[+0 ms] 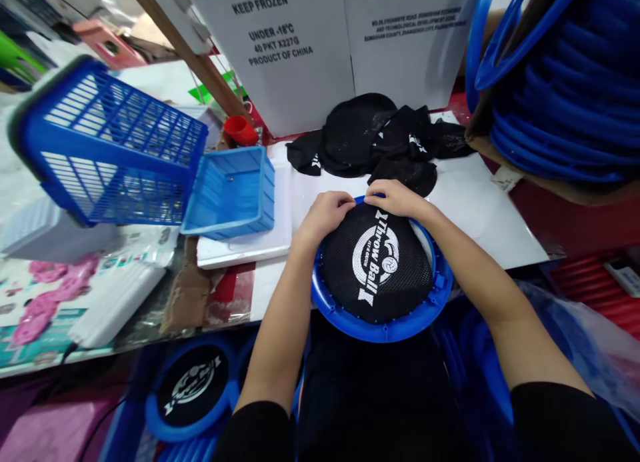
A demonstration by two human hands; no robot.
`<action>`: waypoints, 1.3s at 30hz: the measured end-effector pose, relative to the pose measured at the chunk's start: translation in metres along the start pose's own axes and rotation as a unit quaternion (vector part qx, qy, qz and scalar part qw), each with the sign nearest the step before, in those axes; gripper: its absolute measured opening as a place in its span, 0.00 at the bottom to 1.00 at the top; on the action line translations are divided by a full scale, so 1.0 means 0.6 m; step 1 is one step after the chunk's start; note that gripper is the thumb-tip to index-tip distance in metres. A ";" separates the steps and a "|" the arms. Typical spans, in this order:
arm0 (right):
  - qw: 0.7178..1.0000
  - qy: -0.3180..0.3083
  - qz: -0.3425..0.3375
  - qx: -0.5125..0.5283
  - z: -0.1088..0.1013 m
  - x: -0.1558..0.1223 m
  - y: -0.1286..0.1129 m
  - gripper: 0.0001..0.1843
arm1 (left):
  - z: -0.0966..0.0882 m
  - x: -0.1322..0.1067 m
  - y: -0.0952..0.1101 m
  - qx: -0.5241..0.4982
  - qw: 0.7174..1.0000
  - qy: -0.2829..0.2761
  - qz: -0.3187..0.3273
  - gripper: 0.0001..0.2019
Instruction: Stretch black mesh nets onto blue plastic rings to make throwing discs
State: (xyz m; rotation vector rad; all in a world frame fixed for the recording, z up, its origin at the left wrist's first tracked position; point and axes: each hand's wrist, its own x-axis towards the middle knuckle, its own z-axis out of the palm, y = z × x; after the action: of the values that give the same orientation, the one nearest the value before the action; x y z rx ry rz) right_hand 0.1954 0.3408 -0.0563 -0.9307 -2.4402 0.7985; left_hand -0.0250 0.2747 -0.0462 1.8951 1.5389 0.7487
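At eleven o'clock I'm reading "KEEP FROZEN", "UNDER -18°C", "40 PKT X227G", "PRODUCT OF CHINA" on a carton (305, 92); at four, "Throw Ball" on black mesh (375, 265).

A red table (545, 215) is partly covered by a white sheet (487, 209), on which black printed fabric pieces (350, 139) are heaped.

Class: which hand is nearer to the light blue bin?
Left. The left hand is on the far edge of the blue ring, right of the bin; the right hand is farther right there.
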 end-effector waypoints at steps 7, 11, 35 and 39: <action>1.000 0.011 0.019 -0.002 -0.002 0.005 -0.005 0.10 | 0.008 0.000 -0.004 0.014 0.999 0.026 0.012 0.07; 1.000 0.020 0.020 0.004 0.000 0.001 -0.007 0.11 | 0.010 -0.005 -0.004 0.020 0.999 0.041 0.013 0.08; 0.999 0.024 -0.022 -0.017 -0.027 -0.039 -0.010 0.08 | 0.004 -0.026 0.002 0.086 0.995 0.002 0.051 0.04; 0.999 -0.036 -0.003 -0.029 -0.068 -0.071 0.002 0.04 | 0.004 -0.034 0.007 0.139 0.989 0.045 0.002 0.03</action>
State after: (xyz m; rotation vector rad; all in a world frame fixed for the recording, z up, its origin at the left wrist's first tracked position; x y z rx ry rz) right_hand 0.2475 0.3266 -0.0334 -0.9295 -2.5403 0.7753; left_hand -0.0240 0.2537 -0.0458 2.0871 1.7734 0.6555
